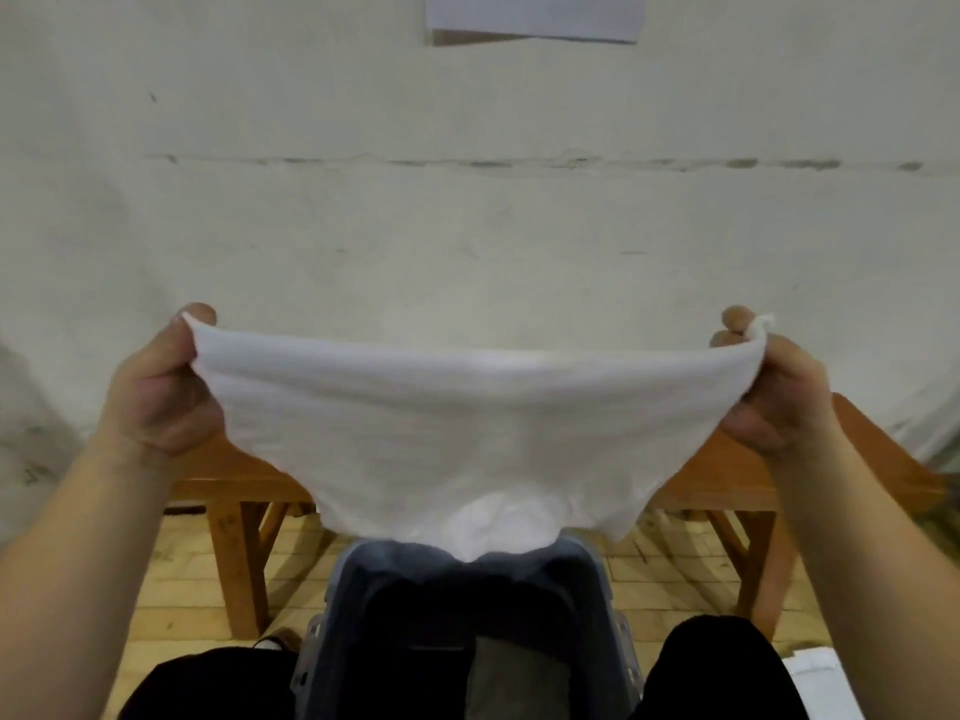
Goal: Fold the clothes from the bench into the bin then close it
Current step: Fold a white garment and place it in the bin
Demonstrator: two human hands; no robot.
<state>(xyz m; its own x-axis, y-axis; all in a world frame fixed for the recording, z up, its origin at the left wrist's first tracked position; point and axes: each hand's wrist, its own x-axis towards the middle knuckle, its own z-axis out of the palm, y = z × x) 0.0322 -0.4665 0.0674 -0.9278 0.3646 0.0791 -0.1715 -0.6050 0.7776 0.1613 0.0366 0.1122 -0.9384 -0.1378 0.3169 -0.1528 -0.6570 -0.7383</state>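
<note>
A white cloth (467,423) hangs stretched wide in the air in front of me. My left hand (161,387) pinches its upper left corner and my right hand (769,392) pinches its upper right corner. The cloth's lower edge droops down to the far rim of the grey bin (597,569), which stands open between my knees with dark clothes (467,605) inside. Behind the cloth runs the wooden bench (883,470), whose middle is hidden by the cloth.
A pale plaster wall (467,200) rises right behind the bench, with a sheet of paper (535,15) stuck high up. The floor (176,579) is light brick. White paper (821,672) lies on the floor at the lower right. My dark-trousered knees flank the bin.
</note>
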